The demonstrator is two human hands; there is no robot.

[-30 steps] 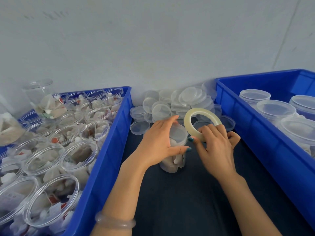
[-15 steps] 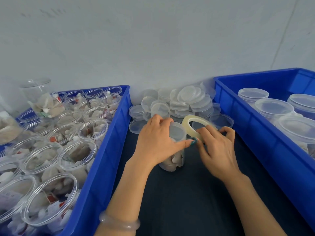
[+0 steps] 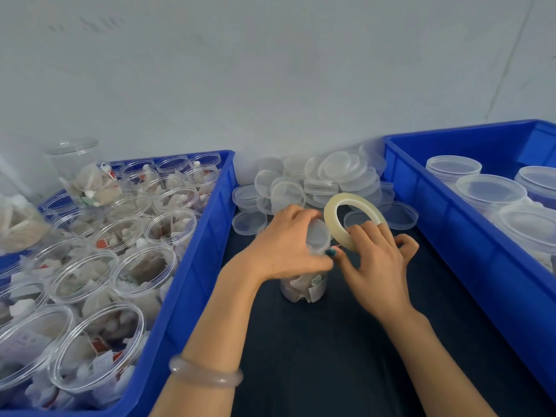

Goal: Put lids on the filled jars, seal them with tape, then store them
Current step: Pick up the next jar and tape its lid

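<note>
A clear filled jar (image 3: 302, 288) with a lid on top stands on the dark mat between two blue bins. My left hand (image 3: 285, 245) grips the jar around its lidded top, thumb pressed to the side near the rim. My right hand (image 3: 374, 260) holds a pale roll of clear tape (image 3: 346, 219) upright right beside the jar's lid, fingers curled round the roll's lower edge. A short strip of tape seems to run from the roll to the jar at my left thumb.
A blue bin (image 3: 192, 254) on the left holds several open filled jars. A blue bin (image 3: 433, 206) on the right holds lidded jars (image 3: 490, 191). A pile of loose clear lids (image 3: 319, 182) lies against the wall behind the jar. The dark mat (image 3: 346, 356) stretches toward me.
My right hand tilted the tape roll down beside the lid, then raised it upright again close to the jar. My left hand shifted its grip further over the jar's top.
</note>
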